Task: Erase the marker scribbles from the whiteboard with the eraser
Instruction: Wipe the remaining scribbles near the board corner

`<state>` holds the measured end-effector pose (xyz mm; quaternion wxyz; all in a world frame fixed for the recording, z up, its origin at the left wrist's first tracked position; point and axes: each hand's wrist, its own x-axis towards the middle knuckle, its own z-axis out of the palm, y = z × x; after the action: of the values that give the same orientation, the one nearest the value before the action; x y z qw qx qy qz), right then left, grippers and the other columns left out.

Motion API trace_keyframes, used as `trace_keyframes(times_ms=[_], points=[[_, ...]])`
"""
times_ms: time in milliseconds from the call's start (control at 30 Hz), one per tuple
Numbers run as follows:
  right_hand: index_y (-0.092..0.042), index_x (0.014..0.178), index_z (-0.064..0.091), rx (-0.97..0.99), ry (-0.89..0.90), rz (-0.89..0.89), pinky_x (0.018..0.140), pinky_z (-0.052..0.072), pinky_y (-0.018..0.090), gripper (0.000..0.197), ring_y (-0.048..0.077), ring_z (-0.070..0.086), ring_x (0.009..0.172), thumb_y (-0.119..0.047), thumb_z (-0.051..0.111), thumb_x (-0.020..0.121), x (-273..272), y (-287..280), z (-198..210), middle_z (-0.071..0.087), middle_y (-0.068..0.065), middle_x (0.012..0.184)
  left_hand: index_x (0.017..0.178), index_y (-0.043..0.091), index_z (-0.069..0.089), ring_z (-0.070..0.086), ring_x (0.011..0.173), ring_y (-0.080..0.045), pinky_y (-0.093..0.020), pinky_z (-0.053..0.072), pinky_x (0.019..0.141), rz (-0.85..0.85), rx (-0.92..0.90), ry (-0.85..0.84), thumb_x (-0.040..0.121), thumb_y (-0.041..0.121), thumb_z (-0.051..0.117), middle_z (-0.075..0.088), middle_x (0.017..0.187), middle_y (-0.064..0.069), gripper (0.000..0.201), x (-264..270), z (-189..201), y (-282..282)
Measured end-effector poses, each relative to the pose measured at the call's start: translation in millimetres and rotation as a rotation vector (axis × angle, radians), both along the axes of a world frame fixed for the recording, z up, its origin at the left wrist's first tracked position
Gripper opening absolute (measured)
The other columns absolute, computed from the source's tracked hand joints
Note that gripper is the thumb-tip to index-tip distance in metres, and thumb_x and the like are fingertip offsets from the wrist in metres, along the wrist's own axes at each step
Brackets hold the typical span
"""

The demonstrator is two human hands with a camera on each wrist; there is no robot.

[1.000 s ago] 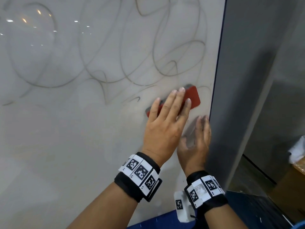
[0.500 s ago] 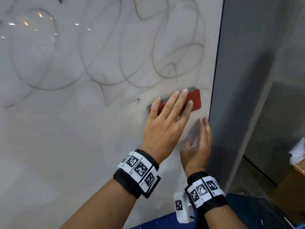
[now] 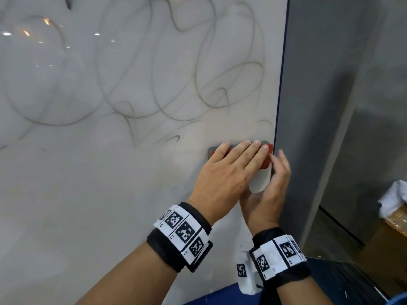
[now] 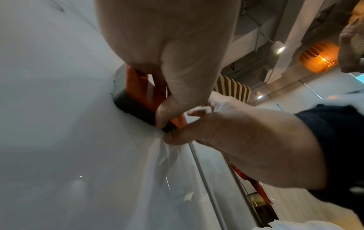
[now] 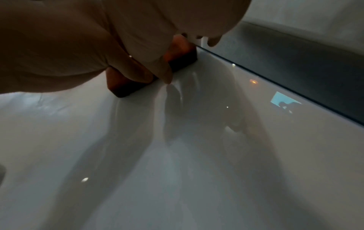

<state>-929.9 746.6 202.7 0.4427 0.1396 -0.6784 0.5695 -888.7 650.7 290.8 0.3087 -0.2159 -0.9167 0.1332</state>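
The whiteboard (image 3: 99,205) carries faint grey scribbles (image 3: 198,95) across its upper half. A red eraser (image 3: 265,160) with a dark felt pad lies flat on the board at its right edge. My left hand (image 3: 229,170) covers the eraser, fingers stretched across its back. In the left wrist view its thumb presses the lower side of the eraser (image 4: 138,91). My right hand (image 3: 275,190) stands just below and right of the eraser, fingers straight along the board's edge, touching the eraser's right end. The eraser (image 5: 183,57) shows dimly in the right wrist view.
A dark blue strip (image 3: 280,84) frames the board's right edge, with a grey panel (image 3: 319,106) beyond it. A cardboard box (image 3: 394,238) with white cloth on it sits at the lower right. A blue surface (image 3: 220,297) lies below the board.
My left hand has slid the eraser down and right until it reaches the board's right edge. My right hand has risen to meet the eraser's right end.
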Motion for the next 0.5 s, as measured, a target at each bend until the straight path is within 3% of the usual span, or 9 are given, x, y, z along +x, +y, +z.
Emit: trace_keyframes(times_ms=[100,200,333,500], points=[[-0.002,0.142,0.044,0.168,0.068,-0.016,0.119,0.030,0.035,0.067,0.030,0.031,0.146,-0.002,0.075,0.082,-5,1,13,0.041,0.016,0.152,0.154,0.013,0.035,0.044,0.140,-0.019,-0.042,0.033,0.115,0.010,0.044,0.077,0.095,0.015,0.024,0.046,0.153,-0.004,0.059,1,-1,0],[-0.001,0.136,0.054,0.217,0.112,-0.014,0.119,0.029,0.037,0.059,0.032,0.031,0.145,0.002,0.076,0.081,-9,4,16,0.046,0.017,0.148,0.157,0.014,0.026,0.031,0.148,-0.019,-0.056,0.022,0.119,0.140,0.050,0.195,0.096,0.012,0.033,0.035,0.160,-0.005,0.062,6,-4,-10],[0.000,0.128,0.062,0.242,0.126,-0.040,0.114,0.037,0.040,0.064,0.030,0.045,0.133,0.004,0.083,0.068,-13,12,25,0.056,0.015,0.135,0.160,0.016,0.009,0.008,0.154,-0.022,-0.062,0.008,0.120,0.384,0.044,0.199,0.081,0.037,0.074,0.009,0.168,-0.005,0.105,18,-7,-36],[-0.021,0.138,0.055,0.034,-0.083,-0.176,0.092,0.047,0.044,0.073,0.025,0.048,0.107,-0.037,0.085,0.074,-24,15,36,0.054,0.008,0.118,0.160,0.012,0.006,0.005,0.154,-0.022,-0.058,0.005,0.122,0.469,0.064,0.261,0.079,0.057,0.073,0.004,0.167,-0.006,0.114,26,-15,-55]])
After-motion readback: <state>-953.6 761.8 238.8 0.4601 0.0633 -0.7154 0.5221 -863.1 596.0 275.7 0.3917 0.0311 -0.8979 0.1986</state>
